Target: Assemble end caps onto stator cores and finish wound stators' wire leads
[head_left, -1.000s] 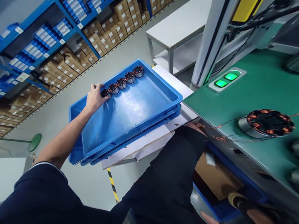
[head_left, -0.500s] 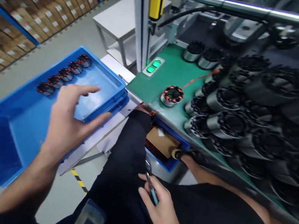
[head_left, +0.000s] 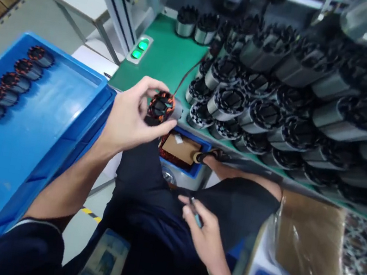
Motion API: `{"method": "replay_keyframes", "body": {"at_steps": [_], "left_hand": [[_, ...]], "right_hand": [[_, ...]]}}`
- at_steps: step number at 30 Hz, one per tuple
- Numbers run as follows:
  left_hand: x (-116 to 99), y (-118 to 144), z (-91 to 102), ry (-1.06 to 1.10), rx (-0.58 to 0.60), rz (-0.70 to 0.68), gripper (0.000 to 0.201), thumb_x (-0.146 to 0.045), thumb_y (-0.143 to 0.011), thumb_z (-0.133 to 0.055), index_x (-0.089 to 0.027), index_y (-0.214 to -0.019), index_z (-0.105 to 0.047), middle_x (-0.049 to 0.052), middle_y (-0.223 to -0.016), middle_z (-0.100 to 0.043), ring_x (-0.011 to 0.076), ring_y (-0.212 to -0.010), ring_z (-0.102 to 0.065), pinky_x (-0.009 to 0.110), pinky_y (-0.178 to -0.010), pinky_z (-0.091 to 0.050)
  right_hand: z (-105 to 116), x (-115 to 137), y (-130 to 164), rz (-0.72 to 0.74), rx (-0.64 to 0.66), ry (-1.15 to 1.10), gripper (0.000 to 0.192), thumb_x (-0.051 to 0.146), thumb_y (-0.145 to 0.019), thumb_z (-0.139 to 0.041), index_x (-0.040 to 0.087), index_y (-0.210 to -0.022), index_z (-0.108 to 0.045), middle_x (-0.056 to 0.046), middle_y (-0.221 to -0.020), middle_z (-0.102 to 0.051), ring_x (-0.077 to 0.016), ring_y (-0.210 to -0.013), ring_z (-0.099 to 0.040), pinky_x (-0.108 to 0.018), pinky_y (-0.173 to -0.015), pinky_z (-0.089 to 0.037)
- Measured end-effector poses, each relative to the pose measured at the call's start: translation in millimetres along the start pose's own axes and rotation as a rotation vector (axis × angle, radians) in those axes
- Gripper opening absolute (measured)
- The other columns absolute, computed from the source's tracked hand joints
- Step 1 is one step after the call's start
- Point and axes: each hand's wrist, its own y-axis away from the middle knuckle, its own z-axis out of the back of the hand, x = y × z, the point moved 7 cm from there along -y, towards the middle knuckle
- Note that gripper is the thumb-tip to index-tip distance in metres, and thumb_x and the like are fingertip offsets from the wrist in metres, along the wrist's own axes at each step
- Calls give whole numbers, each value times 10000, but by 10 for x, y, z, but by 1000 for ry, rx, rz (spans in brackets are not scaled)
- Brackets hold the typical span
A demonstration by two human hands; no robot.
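One copper-wound motor coil (head_left: 161, 106) sits pinched between the thumb and fingers of the left hand (head_left: 129, 117), lifted just above the near edge of the green counter (head_left: 163, 59), with a thin copper wire (head_left: 186, 73) trailing from it up toward the machine behind. The left grip is closed around the coil's rim, fingertips on the outer ring and the windings facing the camera. The right hand (head_left: 202, 235) rests low on the lap, its grip curled round a slim tool with a blue handle (head_left: 196, 214). Five finished coils (head_left: 11, 82) lie in a row along the far wall of the blue tray (head_left: 79, 106) to the left, well apart from the raised coil. Dozens of bare black cores (head_left: 245, 105) crowd the counter on the right, just beside the held coil, and a small blue bin (head_left: 184, 154) of scraps sits below the counter edge.

Handling this piece well appears to depend on holding it by the metal ring rather than the fine windings, keeping the wire slack so it does not snag on the neighbouring cores, and steadying the coil before the tool comes near the wire. A pull on the taut strand could loosen a winding.
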Motion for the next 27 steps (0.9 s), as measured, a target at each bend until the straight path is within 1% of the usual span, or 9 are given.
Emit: {"method": "replay_keyframes", "body": {"at_steps": [2,4,7,11,13,15,20,23,27], "left_hand": [[-160,327,-59,231,80,3,664,-532,-873,-1031,-292,-1422,-743,81,-1323,-768,168,-823,-739,303,-602,-617],[-316,614,-171,372,164,8,708,-546,-899,-1033,-329,-1508,-743,93,-1399,-749,187,-910,-760,261,-546,-584],[-497,897,-357,426,275,-46,691,-492,-911,-1043,-341,-1529,-775,82,-1340,-782,221,-1007,-759,269,-576,-633],[-593,1042,-459,329,312,-152,514,-404,-961,-1001,-293,-1421,-800,71,-1238,-805,241,-1068,-786,338,-725,-700],[-580,1069,-465,319,319,-143,471,-357,-995,-962,-295,-1426,-783,75,-1273,-803,255,-1134,-794,395,-857,-731],[-559,1091,-454,366,287,-133,496,-353,-1001,-955,-297,-1455,-761,79,-1315,-803,279,-1241,-778,456,-1002,-728],[-458,1202,-564,491,184,-101,486,-343,-1016,-937,-324,-1442,-704,98,-1420,-734,321,-1434,-720,510,-1144,-685],[-360,1292,-712,600,186,1,463,-418,-1043,-904,-334,-1424,-654,123,-1507,-651,339,-1480,-685,539,-1160,-692],[-261,1378,-891,849,258,236,316,-555,-1128,-759,-331,-1297,-615,112,-1499,-619,322,-1428,-685,550,-1143,-700]], "right_hand": [[143,53,-9,-4,-110,-35,257,370,-1138,-734,230,-1154,-949,-20,-789,-819,-154,-631,-730,-266,-629,-587],[291,203,-52,11,-216,-56,221,405,-1124,-781,273,-1155,-956,5,-745,-769,-145,-621,-675,-292,-665,-584],[425,655,-225,190,-312,-42,223,483,-1074,-885,310,-1194,-960,-4,-766,-740,-179,-679,-647,-365,-719,-608],[314,1092,-520,332,-232,9,152,313,-1005,-979,269,-1142,-931,3,-834,-748,-190,-745,-659,-400,-777,-640],[259,1097,-591,349,-221,-56,49,268,-1030,-944,267,-1041,-896,2,-889,-768,-188,-805,-687,-384,-787,-628],[224,966,-619,322,-231,-197,93,290,-1082,-890,270,-994,-869,0,-920,-775,-182,-830,-704,-371,-814,-638],[-3,507,-622,79,-116,-586,229,484,-1132,-841,276,-1042,-874,9,-927,-770,-116,-686,-628,-266,-649,-582],[-51,416,-567,-26,-151,-586,313,567,-1121,-833,263,-1055,-866,-5,-1003,-796,-126,-751,-675,-261,-683,-617],[-16,588,-512,63,-177,-395,240,461,-1146,-807,250,-1051,-869,-10,-978,-795,-150,-804,-712,-308,-782,-672]]}}
